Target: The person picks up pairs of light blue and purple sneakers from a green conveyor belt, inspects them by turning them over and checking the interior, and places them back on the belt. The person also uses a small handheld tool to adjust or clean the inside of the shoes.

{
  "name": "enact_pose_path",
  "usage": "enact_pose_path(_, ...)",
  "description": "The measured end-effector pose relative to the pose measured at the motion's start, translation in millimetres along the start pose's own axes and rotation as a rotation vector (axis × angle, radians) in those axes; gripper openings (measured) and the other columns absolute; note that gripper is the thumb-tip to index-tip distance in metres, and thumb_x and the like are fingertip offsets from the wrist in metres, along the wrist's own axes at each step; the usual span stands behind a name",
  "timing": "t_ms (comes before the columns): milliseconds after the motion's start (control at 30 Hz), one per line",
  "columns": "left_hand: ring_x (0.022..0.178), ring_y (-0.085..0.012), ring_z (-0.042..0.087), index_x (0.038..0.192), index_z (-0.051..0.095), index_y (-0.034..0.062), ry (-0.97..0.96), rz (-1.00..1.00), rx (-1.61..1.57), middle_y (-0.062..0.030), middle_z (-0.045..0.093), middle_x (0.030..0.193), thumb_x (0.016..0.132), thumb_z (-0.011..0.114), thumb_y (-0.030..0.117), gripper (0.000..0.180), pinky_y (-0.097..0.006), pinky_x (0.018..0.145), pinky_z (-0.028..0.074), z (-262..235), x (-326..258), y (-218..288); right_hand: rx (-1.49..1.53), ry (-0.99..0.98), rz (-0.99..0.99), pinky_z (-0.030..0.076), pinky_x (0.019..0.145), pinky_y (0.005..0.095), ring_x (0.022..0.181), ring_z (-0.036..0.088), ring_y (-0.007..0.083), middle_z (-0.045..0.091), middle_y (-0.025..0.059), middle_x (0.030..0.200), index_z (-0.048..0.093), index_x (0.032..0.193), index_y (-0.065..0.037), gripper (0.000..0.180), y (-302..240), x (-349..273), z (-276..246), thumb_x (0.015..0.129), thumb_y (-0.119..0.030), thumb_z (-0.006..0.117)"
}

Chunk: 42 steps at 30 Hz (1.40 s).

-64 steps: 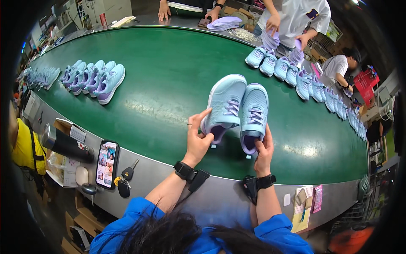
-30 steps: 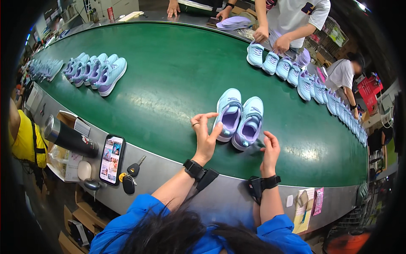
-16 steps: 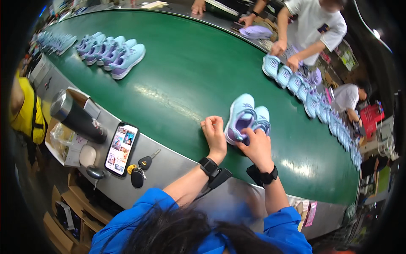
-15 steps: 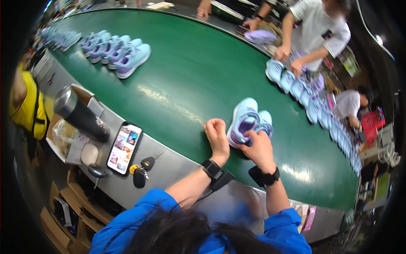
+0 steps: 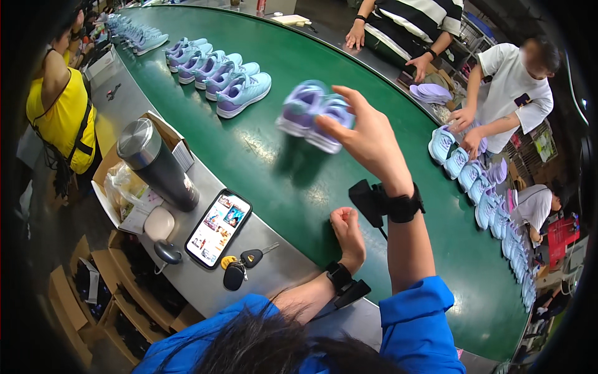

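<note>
A pair of light blue and lilac sneakers (image 5: 303, 112), blurred by motion, is over the green belt (image 5: 274, 181), with a dark shadow beneath. My right hand (image 5: 370, 137) has its thumb and fingers around the near shoe's edge; part of the grip is hidden. Closer to me, my left hand (image 5: 350, 235) rests low over the belt, fingers curled in and nothing visible in them. Beyond the pair, to the left, a row of matching sneakers (image 5: 246, 93) stands on the belt.
Along my left edge are a phone (image 5: 219, 228), keys (image 5: 251, 257), a dark tumbler (image 5: 159, 165) and a cardboard box (image 5: 109, 187). Another line of sneakers (image 5: 486, 209) runs down the right side, where a co-worker in white (image 5: 511, 93) handles shoes. Someone in yellow (image 5: 65, 112) is at the left.
My right hand has carried the sneakers forward and left, away from my left hand. The whole view has shifted, so the shoe rows and phone appear farther right.
</note>
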<state>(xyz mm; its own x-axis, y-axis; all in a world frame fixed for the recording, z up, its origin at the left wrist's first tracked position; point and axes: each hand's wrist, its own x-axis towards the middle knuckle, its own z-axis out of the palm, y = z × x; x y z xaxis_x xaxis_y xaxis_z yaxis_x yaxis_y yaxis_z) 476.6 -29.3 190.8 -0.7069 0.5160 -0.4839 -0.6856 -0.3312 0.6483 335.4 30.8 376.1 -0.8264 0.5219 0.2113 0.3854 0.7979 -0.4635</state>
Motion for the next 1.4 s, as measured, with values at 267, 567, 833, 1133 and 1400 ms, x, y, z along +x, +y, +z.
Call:
enact_pose_path(267,0.075,-0.0096,0.047,0.099,0.049,0.0014,-0.041,-0.033,-0.076,-0.0058,0.050,0.089,0.092,0.054,0.026,0.026,-0.023,0.067,0.039,6,-5,10,0.250,-0.096,0.178,0.052,0.078,0.0373,0.097,0.064,0.0295,0.065,0.0163,0.107,0.059,0.114,-0.001,0.043,31,-60,8,0.081,-0.027,0.069)
enact_pose_path(567,0.054,-0.0029,0.038,0.081,0.053,0.0082,-0.216,-0.079,0.151,0.0044,0.044,0.064,0.091,0.051,0.013,0.011,-0.020,0.047,0.030,12,-13,7,0.896,0.206,0.900,0.055,0.073,0.0276,0.091,0.067,0.0241,0.061,0.0159,0.113,0.049,0.121,-0.002,0.036,161,-172,-19,0.090,-0.016,0.060)
enact_pose_path(833,0.058,-0.0076,0.047,0.080,0.055,0.0025,-0.351,-0.002,0.381,-0.0002,0.054,0.064,0.089,0.058,0.016,0.017,-0.026,0.055,0.041,14,-27,4,1.090,0.870,0.820,0.058,0.078,0.0437,0.089,0.060,0.0330,0.044,0.0189,0.106,0.026,0.125,-0.009,0.051,383,-141,-62,0.085,0.008,0.052)
enact_pose_path(1133,0.060,-0.0015,0.042,0.083,0.057,0.0039,-0.436,-0.087,0.463,0.0046,0.052,0.069,0.090,0.056,0.012,0.011,-0.018,0.055,0.037,11,-39,17,0.816,1.210,0.855,0.061,0.069,0.0364,0.089,0.059,0.0307,0.037,0.0227,0.127,0.025,0.127,-0.016,0.065,461,-36,-54,0.081,-0.001,0.068)
enact_pose_path(1400,0.058,-0.0105,0.051,0.082,0.057,0.0032,-0.437,0.013,0.502,-0.0022,0.055,0.067,0.088,0.058,0.014,0.012,-0.026,0.056,0.042,12,-36,8,0.835,0.974,0.943,0.051,0.052,0.0283,0.066,0.054,0.0220,0.049,0.0116,0.101,0.038,0.117,-0.015,0.052,419,-80,-61,0.075,0.001,0.064)
